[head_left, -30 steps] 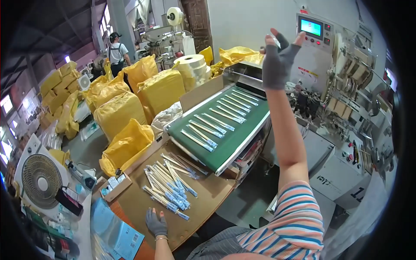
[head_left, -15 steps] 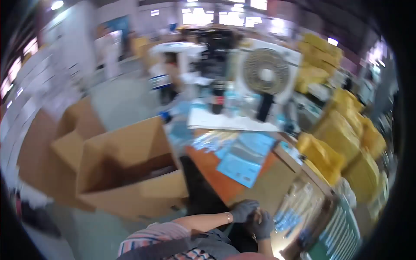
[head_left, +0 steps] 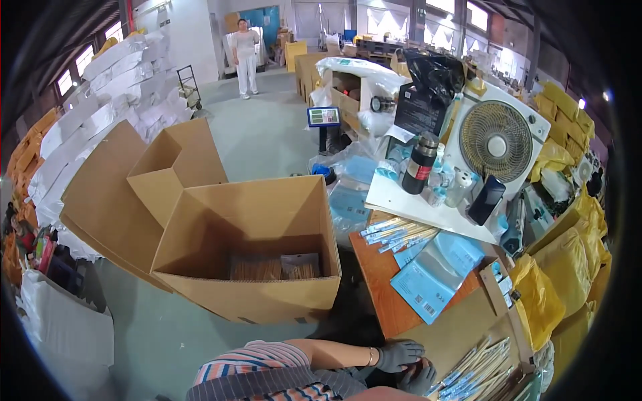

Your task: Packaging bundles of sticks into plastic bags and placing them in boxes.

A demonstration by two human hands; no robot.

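Observation:
My left hand [head_left: 400,355], in a grey glove, reaches across at the near edge of the table with its fingers extended. It overlaps my right hand [head_left: 420,378], also gloved, whose fingers are partly hidden. Nothing I can name shows between them. Beside my right hand lies a pile of thin wooden sticks [head_left: 471,374] with blue-and-white wrapping, in a shallow cardboard tray [head_left: 445,327]. Flat blue printed plastic bags [head_left: 428,284] lie on the orange tabletop [head_left: 381,294], with more wrapped sticks [head_left: 401,232] behind them.
To the left stands an open carton [head_left: 247,297] with packs of sticks [head_left: 257,269] inside. A fan [head_left: 498,137], a thermos [head_left: 420,164] and a phone [head_left: 486,200] occupy the table's back. Yellow sacks [head_left: 562,267] line the right; a person [head_left: 245,57] stands far off.
My view has turned left, so the scene sits further right and looks sharper. Both hands stay together at the table's near edge, with the left fingers now more extended.

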